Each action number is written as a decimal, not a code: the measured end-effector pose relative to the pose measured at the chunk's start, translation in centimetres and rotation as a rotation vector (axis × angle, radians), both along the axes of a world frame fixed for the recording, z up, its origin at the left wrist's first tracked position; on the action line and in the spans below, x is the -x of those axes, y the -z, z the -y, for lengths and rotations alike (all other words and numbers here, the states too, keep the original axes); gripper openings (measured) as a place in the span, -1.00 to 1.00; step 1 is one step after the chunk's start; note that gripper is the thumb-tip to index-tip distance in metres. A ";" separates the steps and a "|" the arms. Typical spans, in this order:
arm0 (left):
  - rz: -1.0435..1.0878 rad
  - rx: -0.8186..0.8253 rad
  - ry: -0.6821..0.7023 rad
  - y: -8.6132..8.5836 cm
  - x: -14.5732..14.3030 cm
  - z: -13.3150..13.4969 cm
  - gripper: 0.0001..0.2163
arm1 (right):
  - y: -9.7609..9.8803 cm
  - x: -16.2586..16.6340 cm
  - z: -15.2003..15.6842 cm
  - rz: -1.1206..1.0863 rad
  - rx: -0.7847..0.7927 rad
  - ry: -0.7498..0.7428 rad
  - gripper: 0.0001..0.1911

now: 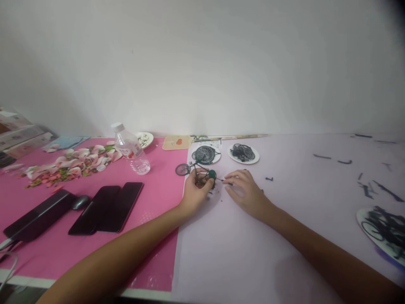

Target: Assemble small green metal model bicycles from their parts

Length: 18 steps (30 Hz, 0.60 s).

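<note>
My left hand point(199, 188) is closed around a dark miniature bicycle point(200, 162), near the middle of the table. One small spoked wheel sticks out to the left, and a larger wheel shows above my fingers. A round green piece point(211, 174) sits by my left thumb. Just to the right, my right hand point(242, 188) pinches a small thin dark piece point(226, 182), its tip pointing toward the bicycle. The piece is too small to name. Behind my hands, a white plate point(218, 158) lies partly hidden by the bicycle's wheel.
Another white plate point(230, 156) holds black parts. Loose black pieces point(367, 190) lie at right, near a heaped plate point(360, 215). On the pink cover point(152, 240) are a water bottle point(128, 147), two phones point(120, 207), a black case point(39, 215) and artificial petals point(76, 162).
</note>
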State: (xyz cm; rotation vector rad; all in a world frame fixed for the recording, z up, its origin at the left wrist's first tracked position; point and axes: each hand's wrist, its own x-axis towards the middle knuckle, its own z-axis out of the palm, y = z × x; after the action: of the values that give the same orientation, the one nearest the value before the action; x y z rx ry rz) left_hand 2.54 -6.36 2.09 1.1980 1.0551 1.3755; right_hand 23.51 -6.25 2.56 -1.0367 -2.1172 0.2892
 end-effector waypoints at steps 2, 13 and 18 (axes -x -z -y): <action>-0.077 -0.055 0.035 -0.2 -0.1 0.5 -0.70 | -0.4 0.1 0.2 -0.039 0.006 0.002 -0.84; -0.328 -0.267 0.170 -1.5 -0.3 2.3 -0.82 | -1.1 0.3 1.1 -0.123 0.099 -0.024 -0.80; -0.400 -0.366 0.196 -1.6 -0.3 2.7 -0.77 | -0.9 0.5 1.2 -0.119 0.044 -0.041 -0.78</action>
State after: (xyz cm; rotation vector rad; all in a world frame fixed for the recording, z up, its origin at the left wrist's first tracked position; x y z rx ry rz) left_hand 2.89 -9.02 3.70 1.8535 0.9425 1.2343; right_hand 23.05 -7.44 3.41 -0.9779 -2.0349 0.4089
